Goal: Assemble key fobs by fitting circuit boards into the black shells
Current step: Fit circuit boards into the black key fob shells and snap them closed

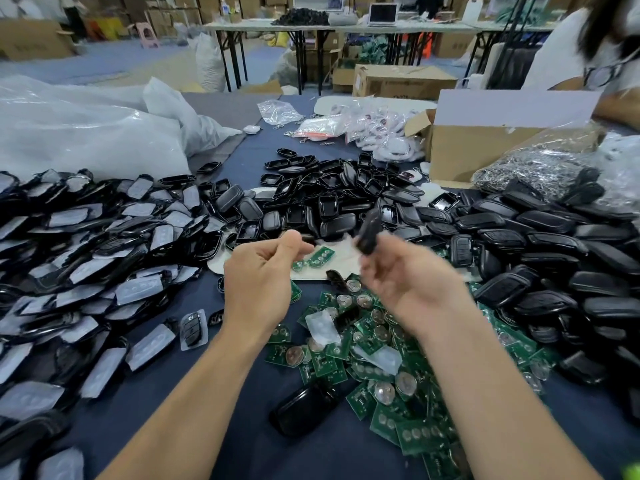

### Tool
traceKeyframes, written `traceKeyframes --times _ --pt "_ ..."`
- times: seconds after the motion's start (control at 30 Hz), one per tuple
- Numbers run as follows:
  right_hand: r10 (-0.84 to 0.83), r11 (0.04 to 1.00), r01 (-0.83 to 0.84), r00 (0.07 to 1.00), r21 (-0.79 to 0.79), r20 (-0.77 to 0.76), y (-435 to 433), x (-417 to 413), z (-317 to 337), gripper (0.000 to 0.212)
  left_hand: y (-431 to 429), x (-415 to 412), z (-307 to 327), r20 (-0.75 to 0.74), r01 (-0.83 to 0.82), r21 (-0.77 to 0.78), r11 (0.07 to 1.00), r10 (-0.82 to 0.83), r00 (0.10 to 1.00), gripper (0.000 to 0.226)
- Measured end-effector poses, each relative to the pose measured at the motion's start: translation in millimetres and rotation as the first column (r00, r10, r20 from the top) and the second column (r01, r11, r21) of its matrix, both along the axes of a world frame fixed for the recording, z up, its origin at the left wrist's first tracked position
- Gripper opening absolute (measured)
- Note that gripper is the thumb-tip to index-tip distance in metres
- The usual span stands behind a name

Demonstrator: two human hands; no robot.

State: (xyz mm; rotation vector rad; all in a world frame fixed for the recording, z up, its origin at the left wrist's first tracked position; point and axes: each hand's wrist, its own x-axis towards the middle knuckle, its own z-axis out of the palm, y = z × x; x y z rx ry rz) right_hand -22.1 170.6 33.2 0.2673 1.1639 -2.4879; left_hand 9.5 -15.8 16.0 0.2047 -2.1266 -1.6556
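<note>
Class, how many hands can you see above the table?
2. The left hand sits left of centre, fingers curled; the right hand holds up a black shell. A second person at far right may have hands hidden behind the cardboard box.

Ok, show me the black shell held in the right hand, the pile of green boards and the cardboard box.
black shell [369,233]: head view, middle of its blurred body.
green boards [322,367]: head view, a board on the pile's left side.
cardboard box [460,154]: head view, its brown front wall.
</note>
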Motion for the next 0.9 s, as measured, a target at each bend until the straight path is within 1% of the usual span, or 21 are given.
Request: traceKeyframes --times 0.07,0.1,0.13,0.17,0.2,0.23,0.27,0.3,0.37,0.43,0.47,0.53,0.57,0.6,0.63,0.7,0.73,0.8,0.83,0.87,0.9 --pt "-0.161 0.95 0.132 0.984 -0.282 -0.081 30.4 -5.8 7.0 0.033 0.2 0.1 -0.9 0.021 0.012 -0.073 0.997 -0.011 1.0 0.033" --pt "-0.207 0.926 0.155 0.971 -0.343 -0.121 42.5 -6.8 10.1 0.036 0.8 0.1 -0.7 0.03 0.02 -0.099 0.995 -0.017 0.999 0.033" --pt "-0.208 0.938 0.149 0.965 -0.313 -0.162 49.4 -7.6 11.8 0.039 1.3 -0.4 -0.4 0.035 0.024 -0.118 0.993 -0.02 0.999 0.032" --pt "-0.17 0.972 0.132 0.966 -0.197 -0.194 52.0 -8.6 11.4 0.04 1.6 -1.2 -0.5 0.037 0.021 -0.136 0.991 -0.016 0.999 0.031" --pt "-0.114 0.993 0.114 0.97 -0.013 -0.214 50.4 -10.4 9.4 0.038 2.0 -2.0 -0.7 0.037 0.012 -0.151 0.989 -0.006 0.999 0.03" --pt "-0.068 0.976 0.11 0.974 0.19 -0.218 46.5 -12.8 6.2 0.031 2.2 -2.7 -0.9 0.043 0.002 -0.167 0.986 0.005 0.999 0.03" --pt "-0.055 0.921 0.133 0.975 0.365 -0.216 40.7 -15.3 3.8 0.023 2.0 -2.6 -0.8 0.051 -0.007 -0.181 0.984 0.017 0.999 0.03" --pt "-0.065 0.839 0.179 0.97 0.513 -0.233 34.6 -18.3 1.7 0.023 1.3 -2.4 -0.9 0.061 -0.019 -0.194 0.981 0.031 0.998 0.031" --pt "-0.038 0.615 0.287 0.941 0.735 -0.336 25.2 -28.3 0.8 0.035 -1.1 -2.8 -2.8 0.074 -0.05 -0.208 0.977 0.066 0.995 0.034" --pt "0.134 0.34 0.341 0.905 0.877 -0.404 18.9 -45.7 3.0 0.046 -3.3 -4.1 -3.5 0.082 -0.069 -0.21 0.975 0.088 0.993 0.036" --pt "0.251 0.194 0.326 0.896 0.925 -0.368 16.1 -56.6 3.3 0.054 -4.3 -4.8 -3.4 0.079 -0.077 -0.21 0.975 0.095 0.992 0.036" --pt "0.443 -0.051 0.251 0.873 0.967 -0.204 8.3 -75.9 1.4 0.067 -6.3 -6.9 -4.3 0.058 -0.086 -0.201 0.976 0.099 0.993 0.032" --pt "0.49 -0.134 0.22 0.862 0.966 -0.129 3.9 -81.4 -1.4 0.069 -7.4 -8.2 -5.8 0.055 -0.09 -0.202 0.975 0.103 0.993 0.03" --pt "0.504 -0.183 0.216 0.858 0.959 -0.097 1.0 -84.3 -5.5 0.068 -8.8 -9.2 -6.5 0.051 -0.095 -0.213 0.973 0.108 0.993 0.03" --pt "0.482 -0.187 0.236 0.868 0.954 -0.12 0.2 -85.6 -10.6 0.065 -10.3 -10.1 -7.1 0.049 -0.097 -0.226 0.969 0.111 0.993 0.031" --pt "0.381 -0.147 0.313 0.893 0.938 -0.238 0.1 -80.0 -19.4 0.052 -11.5 -11.4 -8.3 0.047 -0.101 -0.226 0.969 0.114 0.992 0.033" --pt "0.354 -0.151 0.349 0.893 0.925 -0.279 -1.0 -72.8 -20.1 0.044 -11.1 -11.7 -8.5 0.058 -0.101 -0.23 0.968 0.117 0.991 0.034" --pt "0.374 -0.184 0.447 0.855 0.876 -0.358 -2.5 -58.1 -18.9 0.031 -9.1 -12.4 -8.1 0.063 -0.101 -0.244 0.965 0.119 0.991 0.036" --pt "0.369 -0.144 0.517 0.819 0.844 -0.439 -3.1 -50.5 -16.8 0.028 -7.9 -12.8 -7.9 0.058 -0.102 -0.256 0.961 0.12 0.991 0.034" --pt "0.336 -0.063 0.571 0.784 0.818 -0.522 -4.1 -41.7 -12.3 0.026 -6.7 -12.8 -7.5 0.04 -0.1 -0.252 0.963 0.114 0.993 0.027" --pt "0.278 0.046 0.603 0.758 0.796 -0.59 -5.4 -33.5 -8.2 0.024 -5.5 -11.2 -6.8 0.021 -0.077 -0.232 0.97 0.085 0.996 0.013"
